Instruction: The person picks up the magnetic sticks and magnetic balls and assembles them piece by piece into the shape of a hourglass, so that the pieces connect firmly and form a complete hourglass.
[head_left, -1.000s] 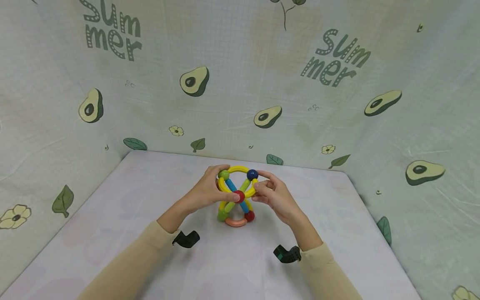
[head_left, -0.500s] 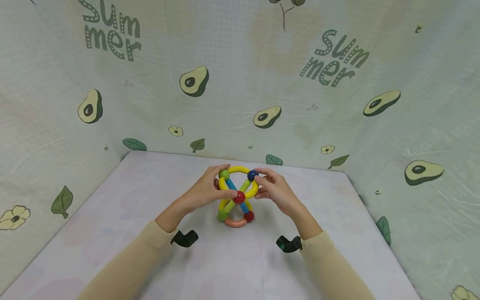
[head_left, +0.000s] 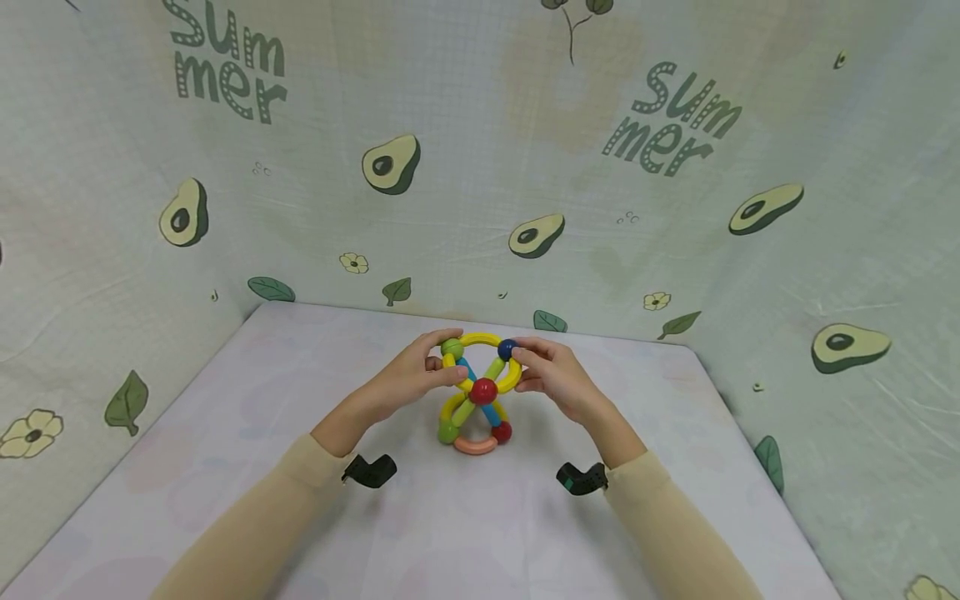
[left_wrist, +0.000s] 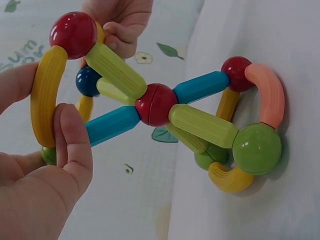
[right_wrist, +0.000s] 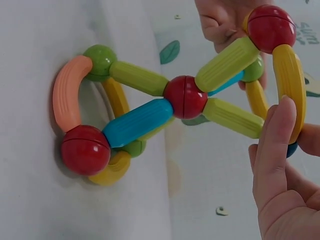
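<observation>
An hourglass-shaped magnetic rod-and-ball toy stands upright on the table, with a red ball (left_wrist: 154, 105) at its waist. Its upper ring has curved yellow rods, a front red ball (head_left: 483, 392), a green ball (head_left: 452, 348) and a dark blue ball (head_left: 507, 349). My left hand (head_left: 397, 379) grips the ring's left side, thumb and fingers about a curved yellow rod (left_wrist: 46, 100) near the green ball. On the other side my right hand (head_left: 561, 379) pinches another curved yellow rod (right_wrist: 292, 85) by the blue ball, which its fingers partly hide in the right wrist view.
The toy's base, with a salmon curved rod (head_left: 476, 447), a green ball (head_left: 447, 432) and a red ball (head_left: 502, 432), rests on the pale table cloth (head_left: 465, 533). Behind rises a printed cloth backdrop (head_left: 465, 150). A dark wrist camera (head_left: 371, 472) sits below the left wrist.
My left thumb has slid back off the front red ball onto the yellow rod. My right fingers have shifted up to the blue ball. The toy's top moved slightly right.
</observation>
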